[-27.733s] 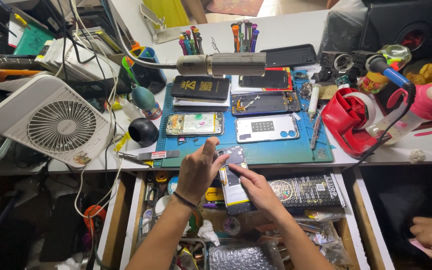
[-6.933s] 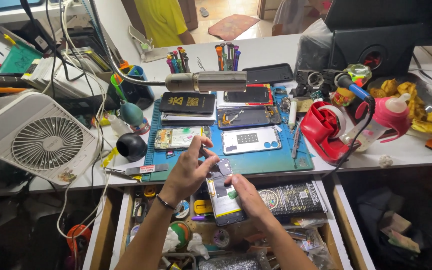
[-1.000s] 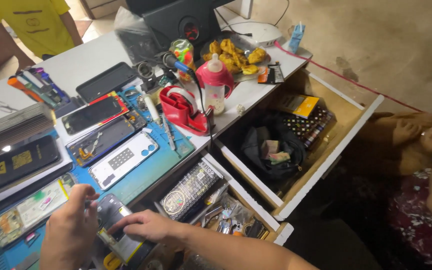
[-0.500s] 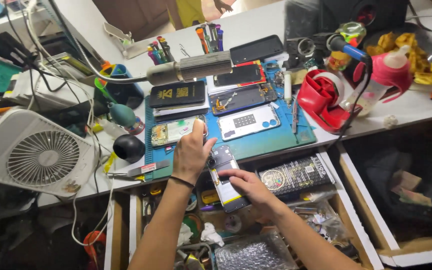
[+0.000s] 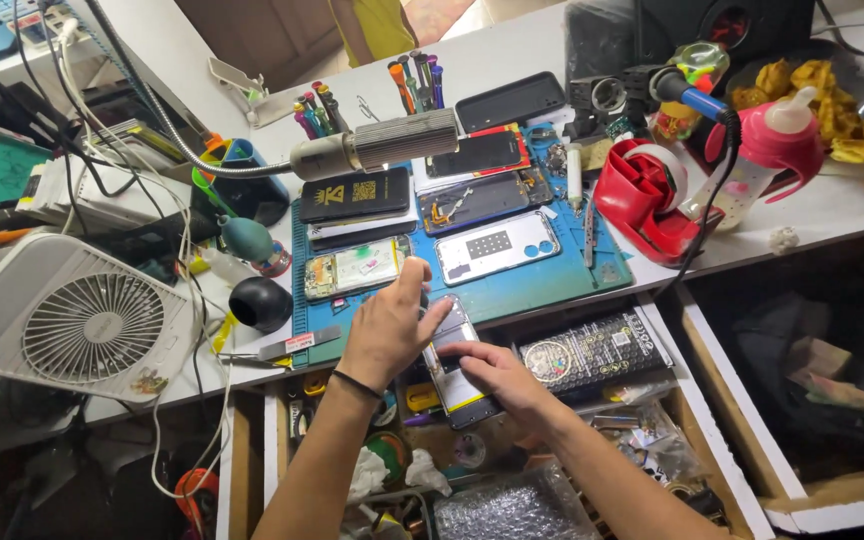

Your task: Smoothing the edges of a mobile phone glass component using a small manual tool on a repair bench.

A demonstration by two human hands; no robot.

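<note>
Both arms are bare with no sleeves showing, the left hand [image 5: 387, 335] has a thin dark band round its wrist, and the right hand [image 5: 497, 372] wears nothing, no rings or gloves.

Cluttered white workbench [image 5: 832, 215], open wooden drawers [image 5: 727, 455]

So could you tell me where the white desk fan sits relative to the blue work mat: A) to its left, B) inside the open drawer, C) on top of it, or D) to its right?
A: the white desk fan lies at the left end of the bench, left of the blue work mat and its opened phones.
</note>
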